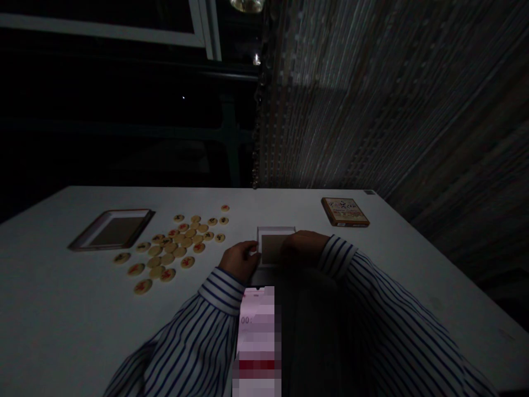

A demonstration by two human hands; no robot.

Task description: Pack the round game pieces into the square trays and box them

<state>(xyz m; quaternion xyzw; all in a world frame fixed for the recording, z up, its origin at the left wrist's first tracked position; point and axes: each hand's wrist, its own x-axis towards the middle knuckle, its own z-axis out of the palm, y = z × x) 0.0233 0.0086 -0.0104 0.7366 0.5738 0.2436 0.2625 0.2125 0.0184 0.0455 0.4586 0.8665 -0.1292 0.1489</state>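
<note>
In front of me on the white table is a small open box (pixel 270 249) with pale walls and a grey-brown bottom. My left hand (pixel 239 261) pinches the box's left wall between thumb and fingers. At the other side, my right hand (pixel 305 247) is closed over the right wall, and its fingertips are dark and partly hidden. To the left lie many round wooden xiangqi pieces (pixel 179 252), some with red characters and some with black ones. Several are blank side up.
A second shallow open tray (pixel 142 227) lies left of the pieces. At the back right is a flat printed box (pixel 345 212). A lit phone (pixel 256 331) is below my hands, near the white table's (pixel 66 320) front. A string curtain (pixel 330 110) hangs behind; the room is dim.
</note>
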